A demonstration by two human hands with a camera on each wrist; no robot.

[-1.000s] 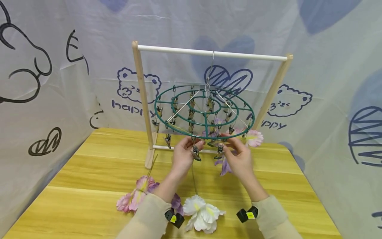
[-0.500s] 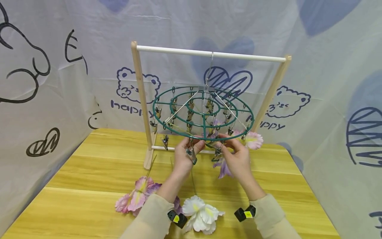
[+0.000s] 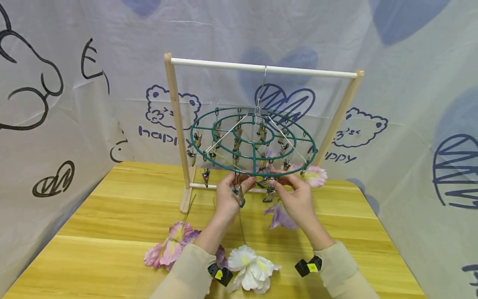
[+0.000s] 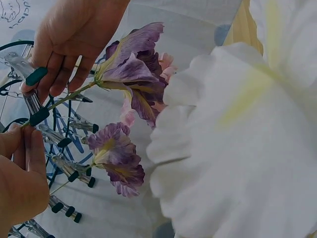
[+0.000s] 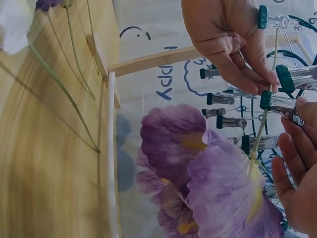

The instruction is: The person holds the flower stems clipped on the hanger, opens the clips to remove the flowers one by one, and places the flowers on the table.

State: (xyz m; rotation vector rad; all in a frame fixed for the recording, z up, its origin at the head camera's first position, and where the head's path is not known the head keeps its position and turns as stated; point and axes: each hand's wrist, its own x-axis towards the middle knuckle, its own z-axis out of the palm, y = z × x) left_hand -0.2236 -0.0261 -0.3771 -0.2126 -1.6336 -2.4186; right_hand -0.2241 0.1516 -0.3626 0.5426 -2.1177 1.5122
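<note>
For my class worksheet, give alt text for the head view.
Two hands work at clips on a green ringed hanger hung from a stand, a purple flower hanging below. A white flower and pink flowers lie on the table.

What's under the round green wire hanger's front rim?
Silver metal clips, left hand, right hand and a purple ruffled flower. In head view, hands partly cover its stem.

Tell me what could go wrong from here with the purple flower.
The thin stem of the purple flower, pinched by the left hand, may slip from the clip in the right hand; whether the clip's jaws grip it is unclear.
The round hanger hangs from the white bar by one hook, so a tug could make it swing or tilt.
Neighboring clips dangle close to the hands and might snag the stem.
</note>
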